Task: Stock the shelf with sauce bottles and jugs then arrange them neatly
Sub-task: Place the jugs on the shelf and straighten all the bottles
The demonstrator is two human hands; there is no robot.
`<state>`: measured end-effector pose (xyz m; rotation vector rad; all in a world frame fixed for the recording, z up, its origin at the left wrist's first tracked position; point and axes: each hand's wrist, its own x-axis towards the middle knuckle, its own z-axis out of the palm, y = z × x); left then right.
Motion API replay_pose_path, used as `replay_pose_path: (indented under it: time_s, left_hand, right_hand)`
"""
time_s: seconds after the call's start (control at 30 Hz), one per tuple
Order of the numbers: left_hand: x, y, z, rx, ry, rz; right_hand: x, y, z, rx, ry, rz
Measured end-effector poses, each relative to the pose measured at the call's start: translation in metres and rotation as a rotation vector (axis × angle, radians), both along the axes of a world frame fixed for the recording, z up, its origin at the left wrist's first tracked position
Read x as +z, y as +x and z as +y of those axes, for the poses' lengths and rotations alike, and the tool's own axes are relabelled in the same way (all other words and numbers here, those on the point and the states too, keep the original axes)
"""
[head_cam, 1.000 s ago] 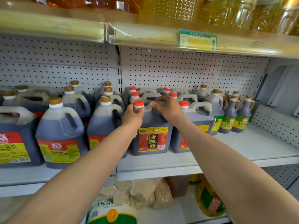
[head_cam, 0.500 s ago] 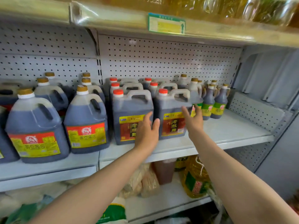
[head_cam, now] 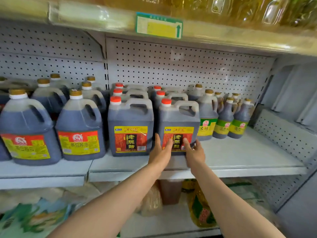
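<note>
Two rows of dark vinegar jugs with red caps stand on the grey shelf (head_cam: pixel 240 157). My left hand (head_cam: pixel 161 152) and my right hand (head_cam: pixel 193 152) press with straight fingers on the lower front of the right front jug (head_cam: pixel 178 117), over its red and yellow label. The left front red-capped jug (head_cam: pixel 130 117) stands just beside it. Soy sauce jugs with gold caps (head_cam: pixel 78 124) fill the shelf to the left. Smaller bottles with green labels (head_cam: pixel 223 117) stand to the right of the vinegar jugs.
The right end of the shelf is bare up to the grey side wall (head_cam: pixel 283 134). An upper shelf holds yellow oil bottles (head_cam: pixel 223 7) above a price tag (head_cam: pixel 159 25). Bags and an oil jug (head_cam: pixel 200 208) lie on the lower shelf.
My hands left the cap and handle of the left front vinegar jug, dropped down, and now both press on the front of the right front jug. The camera view shifted right.
</note>
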<state>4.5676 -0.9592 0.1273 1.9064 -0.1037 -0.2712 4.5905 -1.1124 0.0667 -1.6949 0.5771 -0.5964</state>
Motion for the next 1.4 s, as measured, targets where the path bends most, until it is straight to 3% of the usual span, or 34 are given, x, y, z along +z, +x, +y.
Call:
replay_pose_path:
  time_s: [0.43,0.6,0.83,0.97,1.13,1.4]
  left_hand:
    - [-0.006,0.006,0.006,-0.002,-0.05,0.003]
    - [-0.024,-0.005,0.05,0.017,-0.108,-0.027]
    - [-0.048,0.014,0.178,0.348,-0.148,-0.134]
    - [-0.058,0.036,0.246,0.507,-0.208,-0.278]
    - [-0.059,0.038,0.284,0.351,-0.133,-0.255]
    - [-0.069,0.048,0.301,0.22,-0.086,-0.287]
  right_hand:
    - [0.005,-0.003,0.009,-0.023,0.004,0.0]
    - [0.002,-0.007,0.067,-0.353,0.038,-0.058]
    - [0.0,-0.007,0.229,0.16,-0.019,-0.098]
    - [0.008,0.006,0.288,0.309,0.01,-0.053]
    - [0.003,0.023,0.318,0.313,0.138,-0.014]
    - [0.005,0.021,0.335,0.232,0.102,-0.02]
